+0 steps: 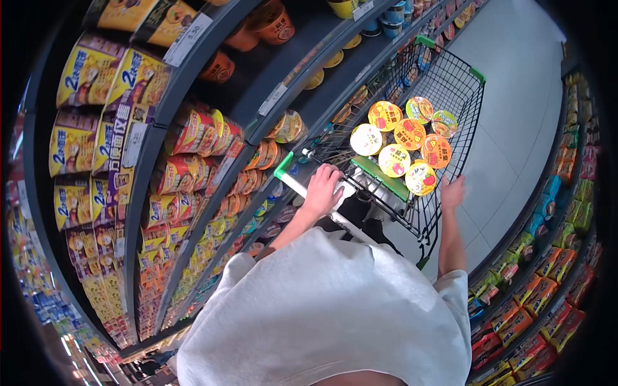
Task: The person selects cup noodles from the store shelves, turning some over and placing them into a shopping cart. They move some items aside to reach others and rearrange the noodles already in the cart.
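A black wire shopping cart (473, 106) with green corner pieces stands in front of me. Several round instant noodle cups (409, 134), with yellow, orange, white and green lids, are grouped inside it. My left hand (324, 188) is closed over the cart's white handle (297, 185), near its green end. At the right side of the cart, my right hand (452, 192) is closed at the wire rim, its fingertips partly hidden. Neither hand touches the cups.
Close on the left rises a tall shelf (145, 154) packed with noodle cups and boxed packs (90, 71), with price tags along its edges. Another shelf (537, 283) of bagged noodles curves along the right. Between them runs a pale tiled aisle floor (508, 128).
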A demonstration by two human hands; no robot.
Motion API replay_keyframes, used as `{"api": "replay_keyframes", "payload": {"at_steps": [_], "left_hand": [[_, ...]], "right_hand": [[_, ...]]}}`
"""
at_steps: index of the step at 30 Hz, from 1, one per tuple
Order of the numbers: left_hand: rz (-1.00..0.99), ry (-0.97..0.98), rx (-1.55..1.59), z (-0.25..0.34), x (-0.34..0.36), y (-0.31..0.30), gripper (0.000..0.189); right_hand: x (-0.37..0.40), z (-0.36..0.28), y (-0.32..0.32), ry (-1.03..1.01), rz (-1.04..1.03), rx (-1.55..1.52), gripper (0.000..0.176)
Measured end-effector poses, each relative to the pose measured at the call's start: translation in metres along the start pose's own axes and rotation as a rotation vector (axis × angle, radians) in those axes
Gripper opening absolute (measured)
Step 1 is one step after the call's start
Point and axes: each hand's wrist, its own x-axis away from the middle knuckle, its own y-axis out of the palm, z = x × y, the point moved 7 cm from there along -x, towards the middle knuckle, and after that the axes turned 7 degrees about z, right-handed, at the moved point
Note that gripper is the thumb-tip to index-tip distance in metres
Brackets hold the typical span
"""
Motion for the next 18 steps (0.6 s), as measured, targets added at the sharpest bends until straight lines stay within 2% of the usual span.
{"api": "replay_keyframes", "payload": {"at_steps": [1, 2, 4, 5, 7, 8, 9, 10, 11, 12, 14, 17, 18], "left_hand": [[-0.007, 0.000, -0.009, 0.000, -0.005, -0.003, 0.037], [-0.005, -0.008, -0.039, -0.003, -0.012, -0.006, 0.025], [-0.127, -0.095, 0.074, -0.017, -0.034, -0.008, 0.018], [-0.005, -0.205, 0.189, -0.024, -0.043, -0.020, 0.014], [0.321, -0.256, 0.326, -0.066, -0.062, -0.033, 0.014], [0.522, -0.267, 0.317, -0.090, -0.070, -0.041, 0.016], [0.655, -0.389, 0.425, -0.120, -0.075, -0.039, 0.019], [0.745, -0.533, 0.491, -0.155, -0.077, -0.035, 0.019], [0.716, -0.741, 0.534, -0.196, -0.079, -0.022, 0.027], [0.693, -1.003, 0.947, -0.223, -0.082, -0.003, 0.041], [0.947, -1.287, 1.420, -0.248, -0.076, 0.018, 0.061], [0.917, -1.392, 1.509, -0.295, -0.064, 0.045, 0.069], [0.972, -1.394, 1.507, -0.301, -0.063, 0.047, 0.064]], "right_hand": [[0.009, -0.002, -0.004, 0.004, -0.012, 0.010, 0.052], [0.013, 0.000, -0.007, 0.008, -0.021, 0.022, 0.052], [0.022, 0.009, 0.000, 0.007, -0.028, -0.012, 0.049], [0.026, 0.014, 0.002, 0.017, -0.036, -0.041, 0.048], [0.032, 0.018, 0.006, 0.048, -0.029, -0.097, 0.045], [0.034, 0.019, 0.005, 0.045, -0.028, -0.104, 0.045], [0.036, 0.019, 0.005, 0.044, -0.026, -0.111, 0.045], [0.038, 0.017, 0.004, 0.043, -0.026, -0.120, 0.046], [0.038, 0.017, 0.002, 0.069, -0.044, -0.123, 0.045], [0.038, 0.015, 0.000, 0.076, -0.039, -0.134, 0.045], [0.042, 0.014, -0.003, 0.086, -0.035, -0.154, 0.044], [0.043, 0.009, -0.009, 0.060, -0.019, -0.182, 0.043], [0.042, 0.010, -0.009, 0.074, -0.032, -0.177, 0.043]]}}
